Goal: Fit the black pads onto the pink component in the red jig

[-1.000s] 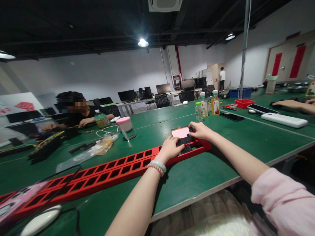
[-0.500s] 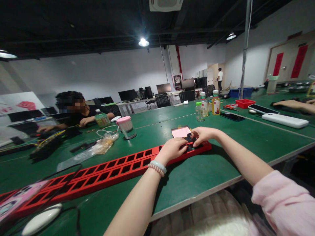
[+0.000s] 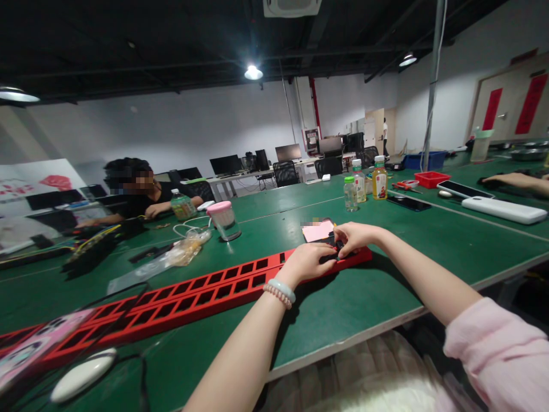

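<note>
A long red rack [image 3: 201, 303] with two rows of rectangular openings runs across the green table. Over its right end my left hand [image 3: 307, 262] lies with bent fingers together, tips at a small black part [image 3: 327, 253]; what they grip is hidden. Opposite it, my right hand [image 3: 355, 236] is closed in a pinch at the same dark part, thumb towards the rack. The part's exact kind is too small and covered to tell. Just behind both hands lies a phone-like slab with a pink face [image 3: 318, 230].
A pink patterned phone or case [image 3: 47, 343] lies over the rack's left end, beside a white computer mouse [image 3: 83, 375] and black cable. Further back stand a pink-lidded jar [image 3: 223, 220], bottles [image 3: 380, 180] and a red tray [image 3: 432, 180]. A co-worker [image 3: 132, 186] sits at left.
My fingers have drawn closer together over the black part, hiding more of it. The view has shifted slightly, and a distant person has moved partly behind the door.
</note>
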{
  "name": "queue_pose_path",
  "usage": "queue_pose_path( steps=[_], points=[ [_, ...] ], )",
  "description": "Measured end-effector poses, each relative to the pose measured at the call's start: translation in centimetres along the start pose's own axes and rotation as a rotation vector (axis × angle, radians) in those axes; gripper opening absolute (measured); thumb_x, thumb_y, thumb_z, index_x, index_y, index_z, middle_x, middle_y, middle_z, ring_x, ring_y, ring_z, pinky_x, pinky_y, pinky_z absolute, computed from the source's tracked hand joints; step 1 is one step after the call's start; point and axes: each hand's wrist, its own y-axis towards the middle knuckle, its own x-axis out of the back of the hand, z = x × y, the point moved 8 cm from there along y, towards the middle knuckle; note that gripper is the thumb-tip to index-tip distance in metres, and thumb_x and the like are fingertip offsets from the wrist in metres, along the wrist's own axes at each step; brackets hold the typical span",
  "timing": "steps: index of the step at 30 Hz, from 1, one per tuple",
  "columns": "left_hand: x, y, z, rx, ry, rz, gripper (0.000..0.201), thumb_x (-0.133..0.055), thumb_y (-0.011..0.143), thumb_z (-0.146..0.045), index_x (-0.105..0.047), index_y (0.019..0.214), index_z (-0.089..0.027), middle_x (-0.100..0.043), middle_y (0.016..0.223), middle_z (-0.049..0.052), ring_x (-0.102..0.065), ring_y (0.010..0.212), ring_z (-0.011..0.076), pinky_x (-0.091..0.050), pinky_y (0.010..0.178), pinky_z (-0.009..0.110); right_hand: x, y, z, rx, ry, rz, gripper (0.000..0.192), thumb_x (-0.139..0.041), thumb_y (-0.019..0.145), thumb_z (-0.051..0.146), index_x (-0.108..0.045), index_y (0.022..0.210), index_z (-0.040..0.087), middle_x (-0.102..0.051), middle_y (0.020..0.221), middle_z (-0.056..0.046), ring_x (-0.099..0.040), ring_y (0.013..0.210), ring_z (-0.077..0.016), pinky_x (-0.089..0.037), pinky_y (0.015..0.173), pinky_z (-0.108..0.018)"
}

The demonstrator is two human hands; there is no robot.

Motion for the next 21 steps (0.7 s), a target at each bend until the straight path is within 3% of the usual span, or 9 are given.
queue_pose_path(
  steps=[12, 21],
  points=[
    [-0.37, -0.05, 0.32, 0.025, 0.008, -0.009, 0.029, -0.044, 0.085, -0.034, -0.065, 0.103, -0.025, -0.065, 0.109, 0.003, -0.059, 0.100, 0.0189, -0.041, 0.090, 0.027, -0.03, 0.18, 0.04, 0.009, 0.005, -0.020, 0.049, -0.075, 0.052, 0.042, -0.052, 0.086, 0.015, -0.055, 0.065, 0.004, -0.052, 0.051, -0.0089, -0.035, 0.042, -0.018],
    [-0.12, -0.05, 0.46, 0.027, 0.061, -0.034, 0.027, -0.044, 0.084, -0.037, -0.064, 0.098, -0.024, -0.067, 0.099, 0.003, -0.062, 0.088, 0.0190, -0.044, 0.076, 0.024, -0.51, 0.00, 0.66, 0.011, 0.033, 0.025, 0.048, -0.073, 0.056, 0.042, -0.052, 0.090, 0.015, -0.055, 0.063, 0.004, -0.053, 0.049, -0.0091, -0.035, 0.043, -0.018]
  ],
)
